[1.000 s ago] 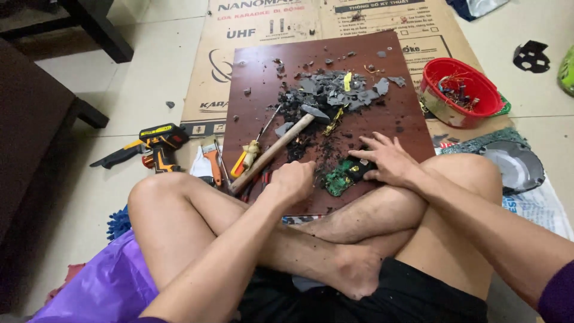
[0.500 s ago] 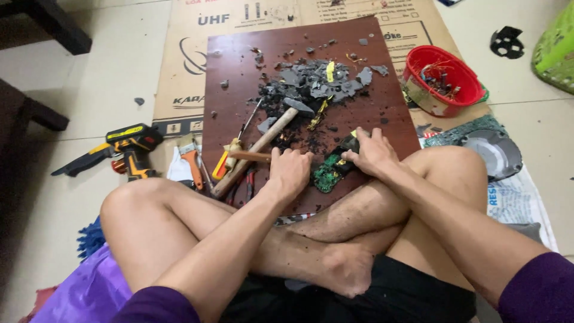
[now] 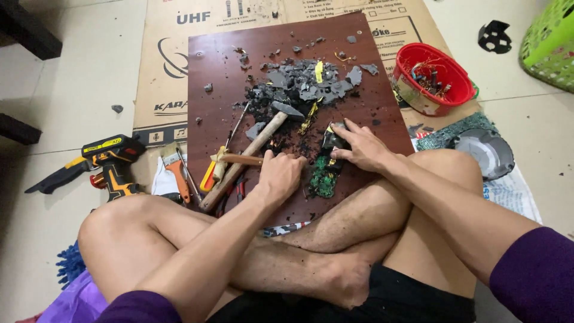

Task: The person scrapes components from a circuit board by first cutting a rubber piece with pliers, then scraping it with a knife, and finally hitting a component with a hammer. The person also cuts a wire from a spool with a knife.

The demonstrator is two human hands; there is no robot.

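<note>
I sit cross-legged at a dark brown board laid on flattened cardboard. My left hand is closed around a thin wooden-handled tool lying across the board. My right hand presses down on a small green circuit board with a black part at its top. A hammer with a wooden handle lies diagonally just left of my left hand, its head in a heap of grey and black plastic fragments.
A red bowl of small parts stands at the board's right. A yellow-black cordless drill, an orange-handled brush and a yellow screwdriver lie to the left. A round grey disc and a green basket are at right.
My view has tipped down and closer. My left hand has closed on the thin wooden-handled tool by the hammer. My right hand has stayed on the green circuit board.
</note>
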